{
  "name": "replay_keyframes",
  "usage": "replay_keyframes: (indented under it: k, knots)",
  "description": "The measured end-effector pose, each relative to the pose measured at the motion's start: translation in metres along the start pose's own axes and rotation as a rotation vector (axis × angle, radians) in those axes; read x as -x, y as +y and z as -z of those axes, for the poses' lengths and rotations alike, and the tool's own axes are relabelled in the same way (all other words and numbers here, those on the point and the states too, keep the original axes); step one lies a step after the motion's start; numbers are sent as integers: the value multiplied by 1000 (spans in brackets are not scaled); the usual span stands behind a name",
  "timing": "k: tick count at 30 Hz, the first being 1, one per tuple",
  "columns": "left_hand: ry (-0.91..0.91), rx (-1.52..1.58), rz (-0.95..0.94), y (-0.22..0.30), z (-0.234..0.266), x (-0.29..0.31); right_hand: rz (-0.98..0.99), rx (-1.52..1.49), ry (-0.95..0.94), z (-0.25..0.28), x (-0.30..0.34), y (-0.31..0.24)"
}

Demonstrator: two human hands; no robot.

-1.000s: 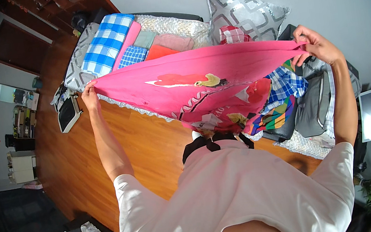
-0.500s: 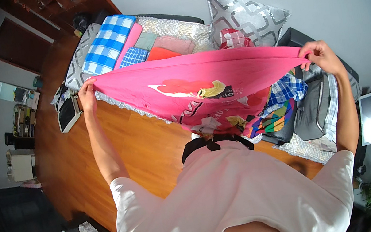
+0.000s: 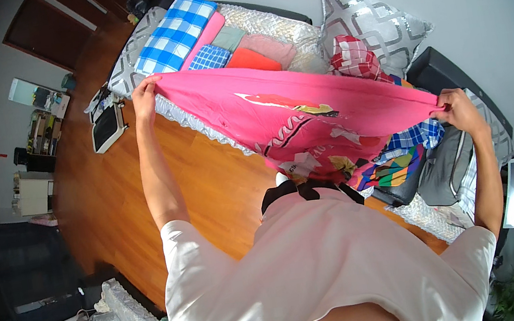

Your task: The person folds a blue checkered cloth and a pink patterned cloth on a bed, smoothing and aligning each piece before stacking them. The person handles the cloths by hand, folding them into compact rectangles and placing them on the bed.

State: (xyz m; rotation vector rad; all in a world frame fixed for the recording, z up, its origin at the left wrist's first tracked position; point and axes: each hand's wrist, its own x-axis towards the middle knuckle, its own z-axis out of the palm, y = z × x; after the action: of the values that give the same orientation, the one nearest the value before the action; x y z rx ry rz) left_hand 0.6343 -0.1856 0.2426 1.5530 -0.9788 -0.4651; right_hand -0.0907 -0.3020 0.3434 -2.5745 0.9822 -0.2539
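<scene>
Stretched wide between my two hands hangs a pink cloth (image 3: 308,104) with a colourful print; whether it is a shirt or another garment I cannot tell. My left hand (image 3: 144,99) pinches its left upper corner. At the other end, lower in the view, my right hand (image 3: 462,112) is closed on the right corner. The upper edge runs taut and slopes down to the right, while the lower part drapes in folds in front of my waist. Part of the sofa behind is hidden by the cloth.
On the sofa lie a folded blue-white checked cloth (image 3: 177,37), an orange folded cloth (image 3: 253,60) and a red-white checked bundle (image 3: 355,58). A silver cushion (image 3: 375,19) leans at the wall. Loose blue plaid clothing (image 3: 421,134) and a grey bag (image 3: 445,167) are at the right.
The pink cloth has tilted: its right end is lower and its left end higher in view. Both hands keep their hold. The whole view has shifted and turned slightly.
</scene>
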Motion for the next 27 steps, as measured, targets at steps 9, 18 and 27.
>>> replay_keyframes:
  k: [9, 18, 27]
  knots:
    - [-120, 60, 29, 1, -14, 7, -312, -398, 430, 10, 10, 77]
    - [-148, 357, 119, -21, -13, 46, -434, -639, 579, -16, -11, 96]
    - [-90, 260, 205, -30, -8, 50, -357, -901, 351, -22, -30, 90]
